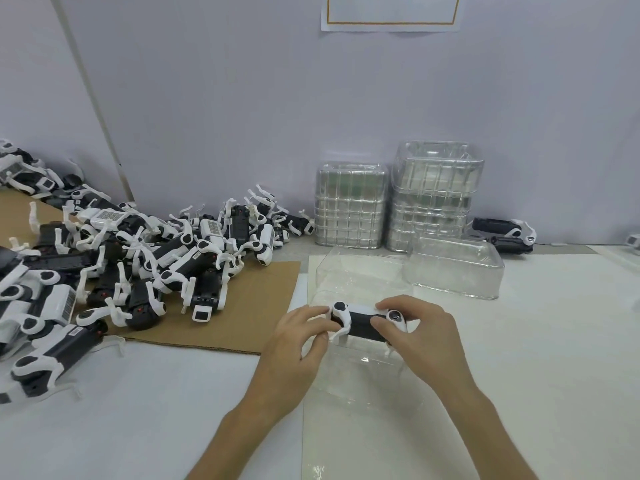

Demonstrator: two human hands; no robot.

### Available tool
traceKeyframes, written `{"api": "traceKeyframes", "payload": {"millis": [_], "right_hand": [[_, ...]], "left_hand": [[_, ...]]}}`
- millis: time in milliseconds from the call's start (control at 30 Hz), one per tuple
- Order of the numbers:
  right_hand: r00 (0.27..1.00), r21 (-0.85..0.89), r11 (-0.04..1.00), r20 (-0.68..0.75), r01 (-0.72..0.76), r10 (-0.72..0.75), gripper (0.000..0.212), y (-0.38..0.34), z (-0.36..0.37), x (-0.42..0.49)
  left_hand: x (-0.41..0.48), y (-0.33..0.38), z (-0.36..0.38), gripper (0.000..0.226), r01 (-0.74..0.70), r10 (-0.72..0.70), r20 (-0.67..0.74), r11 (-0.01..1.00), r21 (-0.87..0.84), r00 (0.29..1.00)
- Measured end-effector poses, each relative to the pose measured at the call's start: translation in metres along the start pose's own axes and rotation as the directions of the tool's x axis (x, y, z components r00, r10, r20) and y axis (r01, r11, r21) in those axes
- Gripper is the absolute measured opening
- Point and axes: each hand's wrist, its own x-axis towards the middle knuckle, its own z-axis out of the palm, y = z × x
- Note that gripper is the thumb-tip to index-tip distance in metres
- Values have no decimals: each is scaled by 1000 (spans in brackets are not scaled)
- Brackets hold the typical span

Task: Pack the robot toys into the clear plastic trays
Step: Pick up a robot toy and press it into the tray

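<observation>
A pale lavender-grey wall (207, 98) stands behind a white tabletop (138, 410). A paper sheet with an orange border (391, 12) hangs on the wall at the top edge. On the left, a beige strip (97, 109) slants down the wall. A brown cardboard sheet (256, 306) lies flat on the tabletop. The light is soft and even.

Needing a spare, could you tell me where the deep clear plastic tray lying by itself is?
Head view: the deep clear plastic tray lies right of centre, just before the taller stack of clear trays.

White table (138, 410) with cardboard (263, 306), clear trays (349, 206)
</observation>
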Motion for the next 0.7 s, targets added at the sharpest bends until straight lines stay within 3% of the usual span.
{"api": "traceKeyframes", "payload": {"millis": [100, 167, 300, 433, 567, 700], "right_hand": [[999, -130, 991, 14, 38, -36, 11, -2, 2, 1], [991, -182, 983, 132, 24, 0, 17, 0, 0, 3], [934, -3, 996, 347, -85, 80, 33, 4, -10, 6], [946, 27, 984, 279, -178, 164, 51, 12, -18, 11], [893, 38, 940, 328, -338, 308, 62, 18, -21, 13], [871, 8, 922, 331, -386, 362, 67, 21, -18, 14]], "left_hand": [[-1, 0, 1, 43, -13, 13, -26, 999, -31, 1000], [-2, -1, 2, 43, -22, 21, -31, 998, -58, 999], [-1, 0, 1, 48, -21, 21, -7, 997, -78, 1000], [0, 1, 0, 46, 6, -6, 9, 998, -57, 1000], [-1, 1, 1, 42, 14, -12, 33, 999, -36, 999], [-1, 0, 1, 41, -9, 7, 52, 999, 36, 999]]}}
